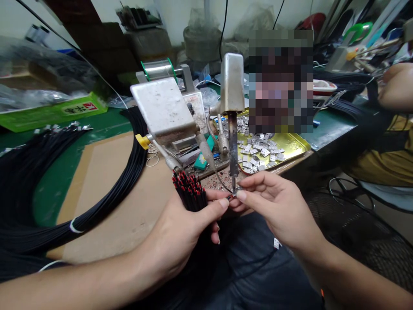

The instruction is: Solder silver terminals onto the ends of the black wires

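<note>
My left hand (193,219) is wrapped round a bundle of black cables (190,191) whose stripped ends show red wires. Its thumb and finger also pinch one cable end, held out to the right. Between the fingertips of my right hand (274,198) is a small metal connector (238,189), partly hidden by them. Cable end and connector meet right under the tip of an upright soldering iron (232,146). A thin solder wire (221,178) runs down to that same spot from the feeder (164,107) at the left.
A yellow tray (295,144) with many loose metal connectors stands behind the iron. A solder spool (158,69) sits on the machine. Coiled black cables (129,172) lie on cardboard (106,150) at left. Another person's arm (396,88) shows at right, above a black fan guard (351,232).
</note>
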A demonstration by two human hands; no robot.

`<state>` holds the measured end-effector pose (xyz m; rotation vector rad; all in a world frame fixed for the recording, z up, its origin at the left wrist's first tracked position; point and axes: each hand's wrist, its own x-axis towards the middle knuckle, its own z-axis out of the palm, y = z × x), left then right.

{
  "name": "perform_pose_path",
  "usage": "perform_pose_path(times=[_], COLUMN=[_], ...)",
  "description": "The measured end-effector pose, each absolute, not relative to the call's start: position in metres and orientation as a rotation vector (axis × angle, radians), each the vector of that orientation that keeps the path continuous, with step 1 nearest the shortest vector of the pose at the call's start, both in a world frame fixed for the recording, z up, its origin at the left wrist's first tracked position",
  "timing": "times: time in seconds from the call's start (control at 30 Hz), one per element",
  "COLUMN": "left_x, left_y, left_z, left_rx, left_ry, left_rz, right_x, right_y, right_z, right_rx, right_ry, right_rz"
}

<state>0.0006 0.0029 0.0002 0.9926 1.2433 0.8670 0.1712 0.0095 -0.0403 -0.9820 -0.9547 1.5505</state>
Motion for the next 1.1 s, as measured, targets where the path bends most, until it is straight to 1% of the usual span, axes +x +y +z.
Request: perform_pose_path(times=[0.7, 1.1], left_x=[-0.0016, -0.0005], left_y=[0.0029, 0.0027], left_z=[-0.0001, -0.0016], left_rx=[1.009, 1.024], left_ry=[1.193, 1.272], left_rz=[0.862, 0.886], right_x=[0.17, 0.168], right_y=[0.0087, 0.0079], right_z=[-0.0395, -0.0412], right_rx=[-0.952, -0.952], right_ry=[-0.952, -0.953], right_rz=[1.525, 1.513])
